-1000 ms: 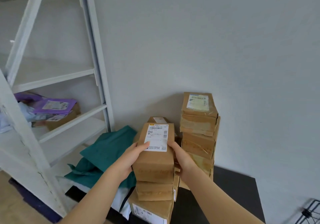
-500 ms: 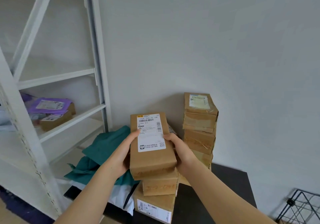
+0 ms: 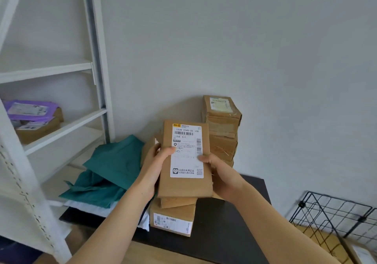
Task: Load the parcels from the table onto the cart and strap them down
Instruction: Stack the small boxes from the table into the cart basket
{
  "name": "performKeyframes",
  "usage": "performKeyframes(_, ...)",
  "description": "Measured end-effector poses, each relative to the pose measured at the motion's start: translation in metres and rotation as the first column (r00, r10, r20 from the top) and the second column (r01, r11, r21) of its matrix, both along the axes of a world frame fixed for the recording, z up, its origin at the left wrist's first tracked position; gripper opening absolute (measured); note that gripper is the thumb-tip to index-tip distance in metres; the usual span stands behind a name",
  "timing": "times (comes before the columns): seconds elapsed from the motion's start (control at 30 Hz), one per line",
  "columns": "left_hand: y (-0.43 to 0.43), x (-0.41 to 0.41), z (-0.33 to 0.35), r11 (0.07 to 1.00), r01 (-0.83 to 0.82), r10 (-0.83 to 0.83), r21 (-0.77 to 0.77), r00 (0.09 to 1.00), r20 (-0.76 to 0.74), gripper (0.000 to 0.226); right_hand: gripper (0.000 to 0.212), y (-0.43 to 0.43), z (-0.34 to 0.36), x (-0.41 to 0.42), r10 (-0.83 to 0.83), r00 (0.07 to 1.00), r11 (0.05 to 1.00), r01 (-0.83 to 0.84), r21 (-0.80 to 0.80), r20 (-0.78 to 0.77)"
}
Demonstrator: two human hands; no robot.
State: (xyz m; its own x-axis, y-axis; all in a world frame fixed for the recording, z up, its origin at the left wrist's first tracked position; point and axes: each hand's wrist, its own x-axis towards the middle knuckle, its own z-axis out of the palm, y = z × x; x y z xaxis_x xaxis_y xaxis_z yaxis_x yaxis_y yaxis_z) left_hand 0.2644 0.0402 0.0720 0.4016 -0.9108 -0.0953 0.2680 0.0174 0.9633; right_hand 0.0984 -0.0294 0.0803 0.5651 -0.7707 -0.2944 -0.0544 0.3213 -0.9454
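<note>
A flat brown cardboard parcel [image 3: 184,188] with a white shipping label is held up above the black table [image 3: 220,241]. My left hand [image 3: 154,170] grips its left edge, thumb on the label. Its right edge sits in my right hand [image 3: 221,177], whose thumb also lies on the label. Below it two more brown parcels [image 3: 173,216] are stacked on the table. A taller stack of brown parcels [image 3: 221,127] stands against the wall behind. The black wire cart [image 3: 334,221] shows at the lower right, partly cut off.
Green plastic mailer bags [image 3: 108,172] lie heaped on the table's left part. A white metal shelf rack [image 3: 61,129] stands at the left, with a purple mailer [image 3: 28,110] and a brown box on one shelf. A grey wall is close behind.
Both hands have lifted the top parcel off the near stack and brought it up toward me. The view has shifted right, bringing the wire cart into sight.
</note>
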Motion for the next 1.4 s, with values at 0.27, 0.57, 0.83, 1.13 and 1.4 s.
performKeyframes(0.27, -0.004, -0.054, 0.004, 0.996, 0.086, -0.086, 0.013, 0.996, 0.028, 0.047, 0.057, 0.010, -0.002, -0.055, -0.142, 0.989, 0.990, 0.142, 0.015, 0.031)
performKeyframes(0.57, -0.030, -0.185, 0.002, 0.982, 0.183, -0.187, 0.043, 0.971, 0.148, 0.040, 0.056, 0.006, -0.009, -0.181, -0.321, 0.945, 0.947, 0.321, 0.002, 0.062)
performKeyframes(0.83, -0.062, -0.364, 0.001, 0.938, 0.319, -0.338, 0.134, 0.928, 0.160, 0.038, 0.033, 0.000, -0.020, -0.360, -0.516, 0.855, 0.857, 0.516, 0.022, 0.049)
performKeyframes(1.13, -0.095, -0.544, -0.022, 0.875, 0.449, -0.477, 0.184, 0.864, 0.159, 0.046, 0.028, -0.018, -0.047, -0.542, -0.642, 0.767, 0.764, 0.637, 0.103, 0.021)
performKeyframes(1.4, -0.132, -0.609, -0.039, 0.803, 0.519, -0.576, 0.294, 0.803, 0.156, 0.038, 0.035, -0.046, -0.073, -0.609, -0.691, 0.722, 0.710, 0.684, 0.168, -0.017)
